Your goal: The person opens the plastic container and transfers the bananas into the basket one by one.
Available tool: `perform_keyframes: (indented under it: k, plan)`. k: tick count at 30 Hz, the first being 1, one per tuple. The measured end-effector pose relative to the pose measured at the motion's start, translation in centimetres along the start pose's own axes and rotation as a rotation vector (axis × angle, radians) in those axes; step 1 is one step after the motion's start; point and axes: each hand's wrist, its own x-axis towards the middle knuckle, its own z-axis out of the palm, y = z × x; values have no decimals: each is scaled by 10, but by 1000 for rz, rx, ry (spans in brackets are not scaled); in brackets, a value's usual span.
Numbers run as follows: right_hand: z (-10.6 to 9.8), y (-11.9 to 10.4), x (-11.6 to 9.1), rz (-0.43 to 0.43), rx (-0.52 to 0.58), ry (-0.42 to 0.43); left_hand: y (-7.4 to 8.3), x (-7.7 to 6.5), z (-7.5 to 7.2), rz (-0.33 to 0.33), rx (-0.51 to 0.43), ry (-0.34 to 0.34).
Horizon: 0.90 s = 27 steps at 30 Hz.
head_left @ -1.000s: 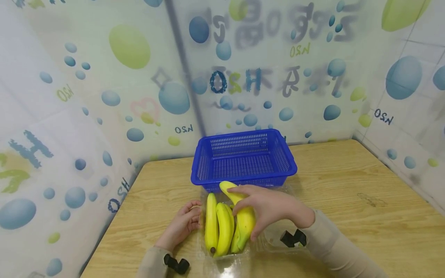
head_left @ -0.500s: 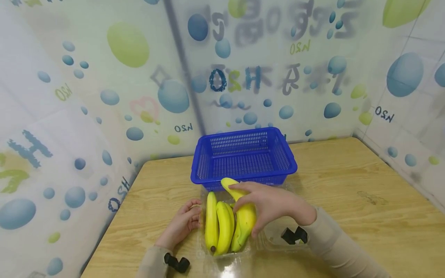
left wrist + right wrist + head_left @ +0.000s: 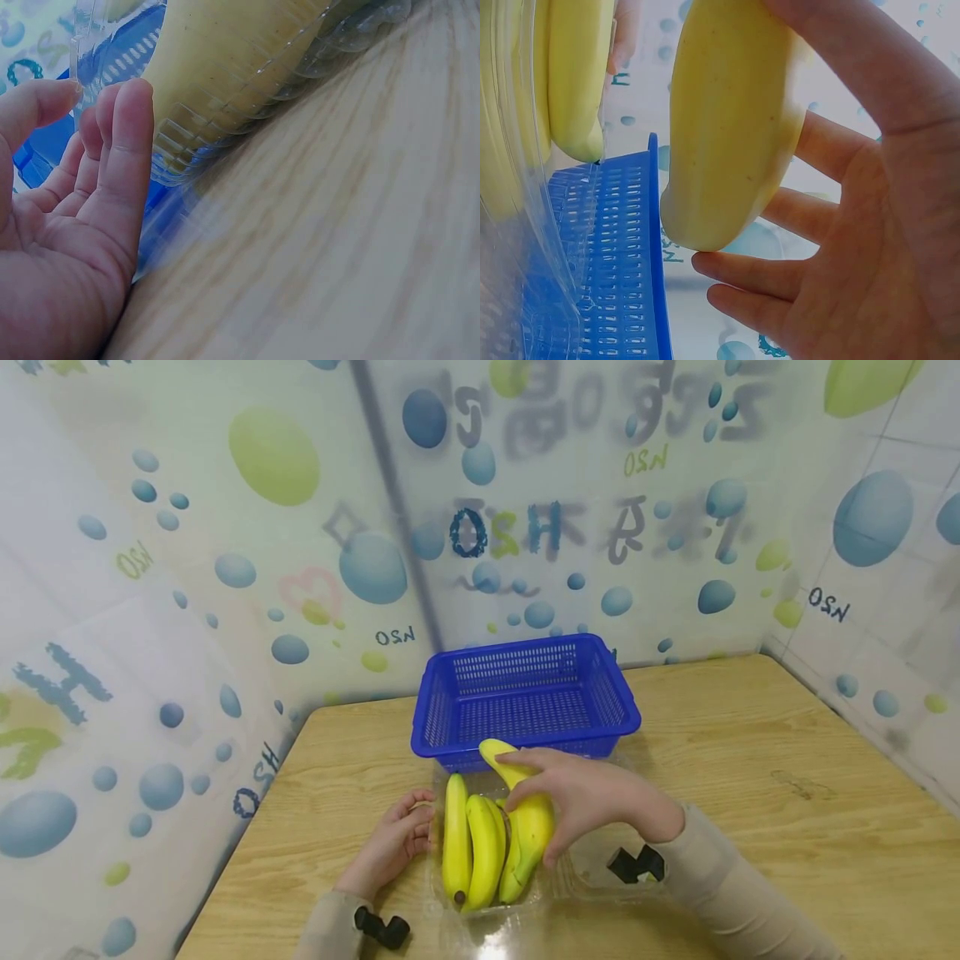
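Between the thumb and fingers of my right hand (image 3: 592,797) is a yellow banana (image 3: 529,827), held over the right part of a clear plastic container (image 3: 487,907). Its upper tip overlaps the basket's front edge in the head view. The right wrist view shows the same banana (image 3: 724,127) raised beside the container wall. Inside the container lie more bananas, among them a long one (image 3: 456,843) at the left and a curved one (image 3: 486,852) in the middle. My left hand (image 3: 397,843) rests beside the container's left wall, its fingers (image 3: 127,142) relaxed and right at the plastic.
Just behind the container stands a blue perforated basket (image 3: 525,710) on the wooden table (image 3: 750,793). A clear plastic lid-like piece (image 3: 600,868) lies to the right, under my right forearm. Bubble-patterned sheets (image 3: 525,485) enclose the table at the back and sides.
My right hand and its banana have shifted slightly up and to the right in the head view. The left hand and the other bananas stay in place.
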Motion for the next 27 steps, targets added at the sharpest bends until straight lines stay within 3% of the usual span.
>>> perform_keyframes:
  k: [27]
  plan:
    - [-5,9,-4,12,15,67,0,1,-1,-6,3,2]
